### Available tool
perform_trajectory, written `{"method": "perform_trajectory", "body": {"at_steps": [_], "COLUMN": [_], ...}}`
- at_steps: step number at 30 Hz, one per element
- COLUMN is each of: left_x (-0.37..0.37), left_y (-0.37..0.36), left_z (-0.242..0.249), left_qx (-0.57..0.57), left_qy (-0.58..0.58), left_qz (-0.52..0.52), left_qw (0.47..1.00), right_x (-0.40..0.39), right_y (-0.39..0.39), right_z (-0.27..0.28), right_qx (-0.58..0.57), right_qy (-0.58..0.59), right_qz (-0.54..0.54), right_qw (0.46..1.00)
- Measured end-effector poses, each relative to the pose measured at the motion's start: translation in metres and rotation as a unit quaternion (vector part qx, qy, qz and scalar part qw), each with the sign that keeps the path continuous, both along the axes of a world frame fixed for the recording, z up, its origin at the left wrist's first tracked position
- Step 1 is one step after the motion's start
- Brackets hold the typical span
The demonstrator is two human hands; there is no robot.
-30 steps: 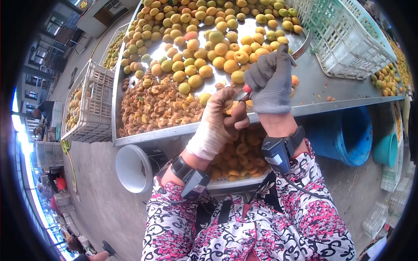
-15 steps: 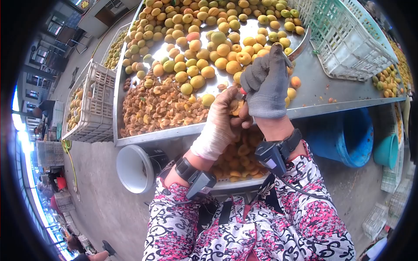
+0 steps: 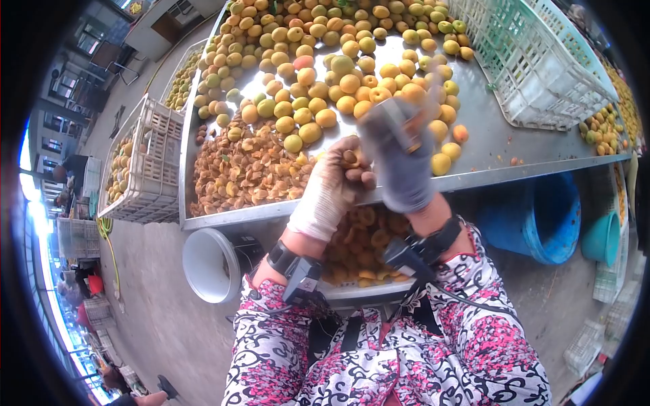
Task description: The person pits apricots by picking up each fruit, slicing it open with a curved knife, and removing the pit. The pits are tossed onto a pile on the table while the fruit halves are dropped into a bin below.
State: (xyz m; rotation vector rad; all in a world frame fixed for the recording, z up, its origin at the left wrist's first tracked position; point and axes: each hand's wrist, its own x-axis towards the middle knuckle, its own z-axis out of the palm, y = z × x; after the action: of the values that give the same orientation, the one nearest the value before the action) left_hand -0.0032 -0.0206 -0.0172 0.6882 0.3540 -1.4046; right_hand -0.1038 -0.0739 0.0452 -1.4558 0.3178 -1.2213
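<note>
My left hand (image 3: 333, 177), in a white glove with stained, browned fingertips, is closed over the table's front edge. Its fingers curl around something small and brownish that I cannot make out. Just right of it, my right hand (image 3: 401, 159) wears a grey glove and is smeared by motion. It grips a curved-blade knife (image 3: 409, 135), also blurred. Left of the hands lies a heap of brown apricot pits (image 3: 247, 169) on the metal table (image 3: 491, 159). Whole apricots (image 3: 349, 84) spread behind. Below my hands sits a container of split apricot halves (image 3: 362, 243).
A white-green plastic crate (image 3: 542, 81) stands on the table's right side. A white bucket (image 3: 210, 264) is at lower left, a blue barrel (image 3: 535, 216) at lower right, beside a teal basin (image 3: 601, 238). Another crate of fruit (image 3: 145, 162) stands left of the table.
My hands have moved apart. The right hand has turned, bringing the knife inward from its outward-pointing position. The apricot piece seen between my hands no longer shows there.
</note>
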Motion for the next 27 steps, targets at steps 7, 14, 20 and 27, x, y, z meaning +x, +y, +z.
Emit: {"method": "perform_trajectory", "body": {"at_steps": [7, 14, 20, 27], "left_x": [0.016, 0.008, 0.020, 0.013], "left_y": [0.008, 0.012, 0.051, 0.069], "left_z": [0.003, 0.012, 0.053, 0.075], "left_qx": [-0.118, -0.036, -0.035, -0.078], "left_qy": [-0.069, -0.167, -0.479, -0.553], "left_qz": [-0.003, 0.104, -0.177, -0.400], "left_qw": [0.991, 0.980, 0.859, 0.727], "right_x": [0.003, 0.008, -0.019, -0.058], "right_y": [-0.018, -0.015, -0.073, -0.090], "right_z": [-0.027, -0.041, -0.031, -0.053], "right_qx": [-0.060, -0.075, -0.046, -0.166], "right_qy": [0.284, 0.332, 0.407, 0.650], "right_qz": [0.050, 0.017, 0.031, 0.021], "right_qw": [0.956, 0.940, 0.912, 0.742]}}
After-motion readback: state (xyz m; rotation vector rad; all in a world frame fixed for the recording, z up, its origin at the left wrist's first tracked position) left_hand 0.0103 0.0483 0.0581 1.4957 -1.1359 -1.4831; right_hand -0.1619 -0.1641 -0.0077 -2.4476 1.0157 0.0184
